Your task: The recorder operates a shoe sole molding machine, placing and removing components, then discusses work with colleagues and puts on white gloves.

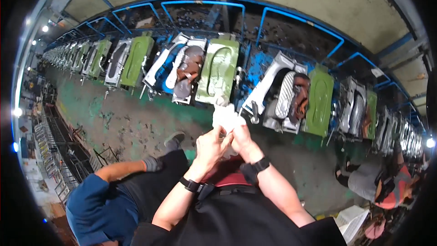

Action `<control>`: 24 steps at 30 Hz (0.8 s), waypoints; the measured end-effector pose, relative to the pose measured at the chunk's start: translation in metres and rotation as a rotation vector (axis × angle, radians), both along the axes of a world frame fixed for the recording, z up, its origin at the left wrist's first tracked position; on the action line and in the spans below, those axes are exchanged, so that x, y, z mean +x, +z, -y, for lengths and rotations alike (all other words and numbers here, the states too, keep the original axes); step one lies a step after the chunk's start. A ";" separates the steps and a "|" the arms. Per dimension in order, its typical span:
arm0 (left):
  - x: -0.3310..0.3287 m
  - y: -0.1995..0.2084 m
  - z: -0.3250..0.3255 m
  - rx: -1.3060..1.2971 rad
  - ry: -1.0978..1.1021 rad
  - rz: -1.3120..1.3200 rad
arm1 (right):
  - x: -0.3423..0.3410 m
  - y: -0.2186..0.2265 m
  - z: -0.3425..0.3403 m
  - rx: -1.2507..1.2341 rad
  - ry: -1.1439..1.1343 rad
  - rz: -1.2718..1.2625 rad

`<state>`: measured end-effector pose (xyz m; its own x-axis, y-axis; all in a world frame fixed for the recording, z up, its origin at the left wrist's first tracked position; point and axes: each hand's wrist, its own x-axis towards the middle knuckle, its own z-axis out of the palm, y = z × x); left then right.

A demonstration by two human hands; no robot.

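Both my hands meet in front of my body around a crumpled white cloth-like thing (226, 117), perhaps a glove; its exact kind I cannot make out. My left hand (210, 148) pinches its lower edge with thumb and fingers. Close against it, my right hand (242, 140) grips the other side, fingers curled. The white thing covers part of the fingertips. Just beyond stands an opened sole-shaped mould, its green half (220, 68) upright beside a silver metal half (166, 59). Brown and grey pieces (190, 68) lie in the mould's middle.
More green and silver moulds (320, 98) line the curved bench, with blue rails (205, 2) behind. At my left is a person in a blue shirt (98, 205), wearing a grey glove (153, 164). Another person (393, 187) is at the right. Debris lies on the green-grey floor (114, 120).
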<state>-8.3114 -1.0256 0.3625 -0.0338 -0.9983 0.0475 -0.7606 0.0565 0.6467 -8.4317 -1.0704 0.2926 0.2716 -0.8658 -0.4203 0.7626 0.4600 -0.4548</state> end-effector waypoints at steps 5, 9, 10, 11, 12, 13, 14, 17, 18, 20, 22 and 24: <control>0.019 -0.024 0.038 -0.025 -0.025 0.322 | 0.024 0.022 0.008 -0.040 -0.268 -0.176; 0.031 -0.015 0.061 -0.157 -0.164 0.231 | 0.034 -0.019 0.038 -0.118 -0.385 -0.157; 0.040 -0.009 0.062 -0.228 -0.174 0.122 | 0.041 -0.034 0.036 -0.157 -0.332 -0.192; 0.053 -0.002 0.065 -0.227 -0.133 0.134 | 0.059 -0.022 0.043 -0.212 -0.329 -0.175; 0.065 -0.006 0.073 -0.178 -0.105 0.133 | 0.070 -0.002 0.046 -0.169 -0.296 -0.137; 0.067 -0.012 0.087 -0.186 -0.149 0.110 | 0.072 0.012 0.059 -0.118 -0.312 -0.109; 0.070 -0.018 0.090 -0.178 -0.203 0.091 | 0.073 0.017 0.059 -0.048 -0.335 -0.081; 0.055 -0.027 0.084 -0.100 -0.436 -0.043 | 0.033 -0.004 0.030 -0.124 -0.333 -0.576; 0.057 -0.027 0.072 -0.065 -0.460 0.030 | 0.035 -0.013 0.021 -0.181 -0.283 -0.779; 0.049 -0.051 0.065 -0.246 -0.519 -0.060 | 0.031 -0.023 0.059 -0.397 -0.322 -1.207; 0.058 -0.055 0.075 -0.157 -0.438 -0.140 | 0.047 -0.016 0.057 -0.495 -0.249 -0.804; 0.070 -0.040 0.107 -0.188 -0.249 -0.043 | 0.043 -0.048 0.042 -0.389 -0.118 -0.601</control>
